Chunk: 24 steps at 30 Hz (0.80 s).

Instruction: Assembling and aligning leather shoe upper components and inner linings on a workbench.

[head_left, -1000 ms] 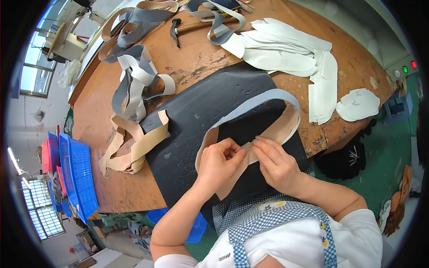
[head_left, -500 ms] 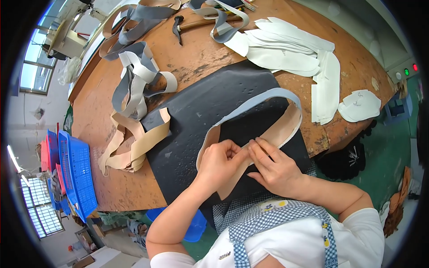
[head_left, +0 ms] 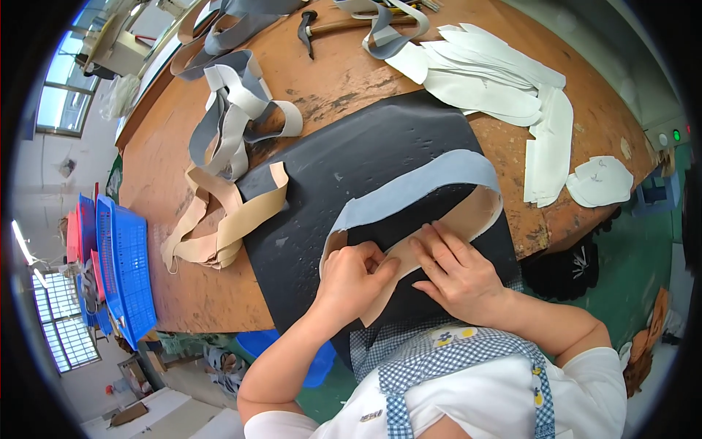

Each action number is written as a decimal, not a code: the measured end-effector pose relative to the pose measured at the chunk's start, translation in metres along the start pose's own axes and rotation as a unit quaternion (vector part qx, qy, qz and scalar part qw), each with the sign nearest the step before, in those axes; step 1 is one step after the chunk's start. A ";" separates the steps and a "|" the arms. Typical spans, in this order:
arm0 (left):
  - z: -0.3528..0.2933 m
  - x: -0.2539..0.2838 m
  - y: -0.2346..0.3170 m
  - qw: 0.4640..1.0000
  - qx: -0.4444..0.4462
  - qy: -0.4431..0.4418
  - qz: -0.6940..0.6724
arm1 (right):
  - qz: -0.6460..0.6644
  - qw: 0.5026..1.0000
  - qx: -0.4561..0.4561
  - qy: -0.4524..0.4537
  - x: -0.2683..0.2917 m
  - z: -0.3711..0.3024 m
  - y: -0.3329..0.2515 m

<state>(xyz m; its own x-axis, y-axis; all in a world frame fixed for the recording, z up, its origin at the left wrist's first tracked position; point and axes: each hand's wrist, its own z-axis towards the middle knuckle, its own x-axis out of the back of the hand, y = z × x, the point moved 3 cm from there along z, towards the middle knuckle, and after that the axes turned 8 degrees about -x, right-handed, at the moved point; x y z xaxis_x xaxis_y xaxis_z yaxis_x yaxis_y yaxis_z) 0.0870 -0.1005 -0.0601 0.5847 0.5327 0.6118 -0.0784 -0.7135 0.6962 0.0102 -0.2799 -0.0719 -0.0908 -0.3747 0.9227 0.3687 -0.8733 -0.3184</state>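
A long strip, pale blue-grey outside and tan inside, is bent into a standing loop over a black mat. My left hand pinches the strip at the near side of the loop, thumb against bent fingers. A short tan tail of it points down toward me below that pinch. On the right, my right hand has its fingers laid over the tan face, with the thumb by the lower edge. The underside of the strip there is hidden by my fingers.
Tan strips and grey-white strips lie left on the wooden table. White cut pieces are piled at the far right. A hammer lies at the back. Blue baskets stand beyond the left edge.
My left thumb and right fingers, close together before, are now a little apart. The loop has tipped so more of its blue-grey outside shows. The view has shifted slightly.
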 end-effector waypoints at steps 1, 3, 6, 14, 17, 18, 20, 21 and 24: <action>0.000 0.000 0.001 1.000 0.007 -0.001 -0.005 | 0.005 1.000 -0.006 0.000 0.001 0.000 -0.001; -0.002 -0.002 0.000 1.000 0.017 -0.001 -0.012 | 0.011 1.000 -0.010 -0.002 0.000 0.000 -0.003; -0.008 -0.003 -0.003 0.997 0.023 0.010 -0.075 | -0.002 1.000 -0.011 -0.002 -0.001 0.001 -0.005; -0.039 -0.010 -0.017 0.975 -0.014 0.154 -0.162 | -0.017 1.000 0.010 -0.011 -0.004 0.001 -0.011; -0.042 -0.016 -0.026 0.971 0.022 0.162 -0.173 | -0.013 1.000 0.018 -0.006 -0.006 -0.002 -0.010; -0.042 -0.016 -0.027 0.971 0.023 0.164 -0.174 | -0.011 1.000 0.020 -0.004 -0.007 -0.002 -0.010; -0.040 -0.014 -0.027 0.976 -0.013 0.163 -0.145 | -0.010 1.000 0.018 -0.008 -0.004 0.001 -0.013; -0.039 -0.013 -0.025 0.976 -0.011 0.164 -0.146 | -0.008 1.000 0.012 -0.012 -0.004 0.002 -0.015; -0.038 -0.012 -0.022 0.972 0.025 0.153 -0.175 | -0.012 0.999 -0.006 -0.044 -0.008 -0.001 -0.020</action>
<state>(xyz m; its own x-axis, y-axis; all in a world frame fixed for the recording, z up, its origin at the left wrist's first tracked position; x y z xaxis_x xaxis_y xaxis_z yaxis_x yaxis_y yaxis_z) 0.0508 -0.0738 -0.0688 0.3008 0.8521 0.4283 0.1270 -0.4809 0.8675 0.0024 -0.2598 -0.0732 -0.0174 -0.3259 0.9452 0.3569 -0.8851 -0.2986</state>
